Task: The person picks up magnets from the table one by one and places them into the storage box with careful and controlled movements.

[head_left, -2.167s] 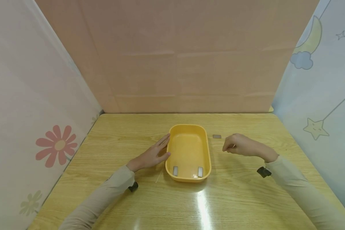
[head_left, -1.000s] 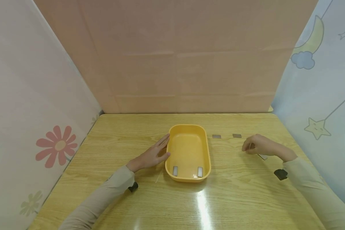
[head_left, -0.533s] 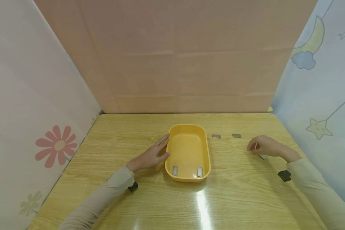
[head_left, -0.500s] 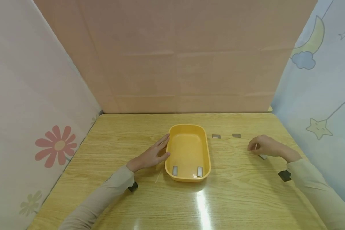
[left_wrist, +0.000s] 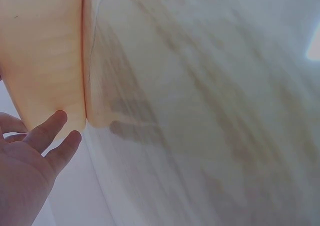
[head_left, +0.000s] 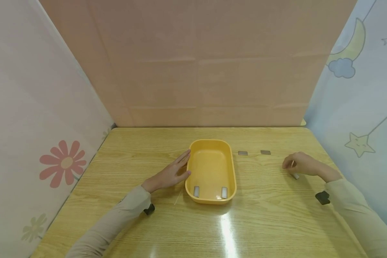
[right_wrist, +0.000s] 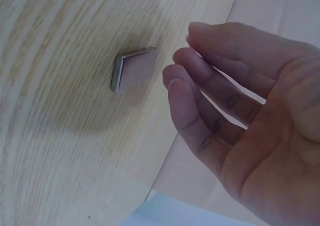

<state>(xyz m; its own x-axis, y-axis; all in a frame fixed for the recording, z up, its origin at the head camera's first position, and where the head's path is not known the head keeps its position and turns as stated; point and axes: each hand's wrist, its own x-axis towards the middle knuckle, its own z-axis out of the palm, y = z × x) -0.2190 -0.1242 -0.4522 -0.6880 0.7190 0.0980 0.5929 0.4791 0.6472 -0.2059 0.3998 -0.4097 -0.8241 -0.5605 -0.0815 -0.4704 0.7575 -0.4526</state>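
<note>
My left hand (head_left: 169, 175) rests against the left wall of a yellow plastic tray (head_left: 233, 179), its fingers spread and nearly straight. In the left wrist view, fingertips (left_wrist: 61, 117) touch the tray's outer wall (left_wrist: 40, 50). My right hand (head_left: 300, 165) hovers over the right side of the table with fingers loosely bent. Just below it lies a small flat metallic rectangle (head_left: 295, 176), partly hidden by the hand in the head view. In the right wrist view this shiny rectangle (right_wrist: 137, 68) is apart from the fingertips, and the right hand (right_wrist: 250, 116) holds nothing.
Two similar rectangles, one (head_left: 243, 153) beside the tray and another (head_left: 266, 152) farther right, lie on the wooden table (head_left: 167, 229). Inside the tray's near end are two more, a left one (head_left: 196, 191) and a right one (head_left: 224, 192). Fabric screens surround the table.
My right hand has moved right across the table, uncovering the second loose rectangle and coming over the one farthest right. My left hand and the tray stay in place.
</note>
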